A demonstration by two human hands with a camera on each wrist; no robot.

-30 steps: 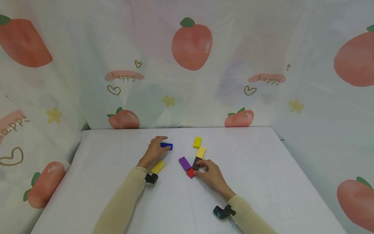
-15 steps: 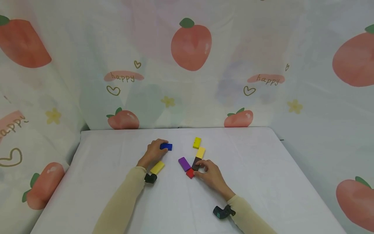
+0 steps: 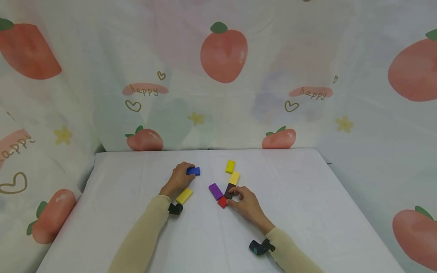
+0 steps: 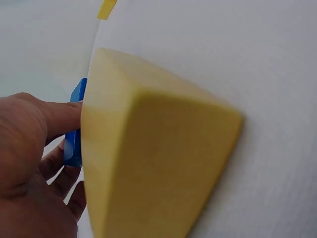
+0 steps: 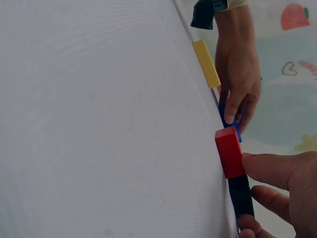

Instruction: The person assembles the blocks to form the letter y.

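My left hand (image 3: pixel 178 177) pinches a blue block (image 3: pixel 193 171) between thumb and fingers at the back left of the white table. Close by that wrist lies a yellow block (image 3: pixel 184 195), large in the left wrist view. My right hand (image 3: pixel 248 203) rests against a short row of blocks. Its thumb touches the red block (image 5: pixel 229 151), and its other fingers lie at the black block (image 5: pixel 239 194). A light yellow block (image 3: pixel 234 178) adjoins the black one's far end. Leaning away from the red block's corner is a purple block (image 3: pixel 215 191).
Farther back, a bright yellow studded block (image 3: pixel 230 166) stands near the light yellow one. The white cloth-covered table (image 3: pixel 300 197) ends at a fruit-print curtain (image 3: pixel 232 110). A dark wrist camera (image 3: pixel 261 247) sits on my right forearm.
My left fingers have come down onto the blue block and now pinch it. The block has shifted slightly left. The right hand has stayed in place.
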